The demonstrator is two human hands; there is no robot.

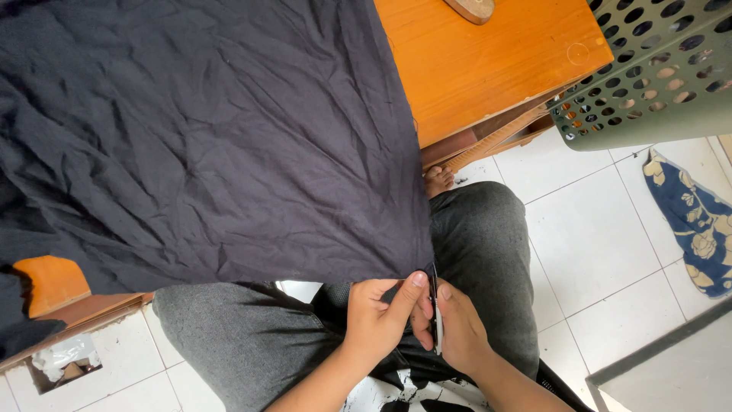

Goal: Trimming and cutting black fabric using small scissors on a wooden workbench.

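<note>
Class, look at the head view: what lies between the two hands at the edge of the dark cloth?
A thin tool, probably scissors, between left hand and right hand.

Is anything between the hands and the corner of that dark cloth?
Nothing visible. The left hand pinches the corner of the dark cloth directly, and the right hand holds a thin metal tool right against the same edge.

I see both my forearms coming up from the bottom edge, bare, angled in toward each other over my lap. My left hand is curled, thumb stretched up and to the right, fingers folded under. My right hand sits just beside it, touching it, fingers closed in a pinch with the thumb tip pointing up.
</note>
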